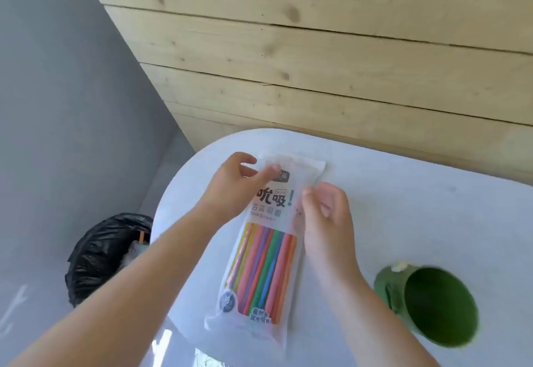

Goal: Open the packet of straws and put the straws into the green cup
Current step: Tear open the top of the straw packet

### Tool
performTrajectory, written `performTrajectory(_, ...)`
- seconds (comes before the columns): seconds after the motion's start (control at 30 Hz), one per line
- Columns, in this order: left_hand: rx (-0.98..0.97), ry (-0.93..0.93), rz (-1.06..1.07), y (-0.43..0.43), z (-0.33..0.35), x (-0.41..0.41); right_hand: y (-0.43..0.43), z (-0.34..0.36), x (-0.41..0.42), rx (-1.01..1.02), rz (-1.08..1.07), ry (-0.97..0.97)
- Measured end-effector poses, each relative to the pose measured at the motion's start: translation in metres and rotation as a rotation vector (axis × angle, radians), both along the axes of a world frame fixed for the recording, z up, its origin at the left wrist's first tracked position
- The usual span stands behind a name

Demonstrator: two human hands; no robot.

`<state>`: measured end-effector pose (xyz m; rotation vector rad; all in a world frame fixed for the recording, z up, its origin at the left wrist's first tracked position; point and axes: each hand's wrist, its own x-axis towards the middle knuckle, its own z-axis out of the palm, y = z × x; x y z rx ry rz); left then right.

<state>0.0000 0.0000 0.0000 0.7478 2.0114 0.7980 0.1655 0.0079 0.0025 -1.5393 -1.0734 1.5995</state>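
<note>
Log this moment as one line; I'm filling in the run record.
stage: opening packet | straw packet: sealed, lying on white table | left hand: pinching top edge | right hand: at right edge | green cup: empty

- White counter (418, 222) with a rounded corner, carrying 2 things.
- Straw packet (259, 251) lies flat between the left hand (233, 185) and right hand (328, 216).
- Green cup (432, 306) stands near the right hand's wrist, apart from the packet.
</note>
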Motion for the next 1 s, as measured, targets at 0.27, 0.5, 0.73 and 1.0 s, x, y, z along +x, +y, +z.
performTrajectory(0.27, 0.146, -0.029, -0.011, 0.001, -0.015, -0.002, 0.016, -0.031, -0.005, 0.064, -0.019, 0.247)
performTrajectory(0.5, 0.483, -0.014, -0.033, -0.010, 0.026, 0.018, 0.016, 0.006, 0.006, 0.280, -0.057, 0.304)
performTrajectory(0.73, 0.763, -0.042, -0.049, -0.045, 0.109, 0.047, -0.023, 0.088, 0.023, 0.480, -0.067, 0.483)
performTrajectory(1.0, 0.815, 0.040, -0.035, -0.098, 0.142, 0.090, -0.083, 0.115, 0.062, 0.623, 0.097, 0.386)
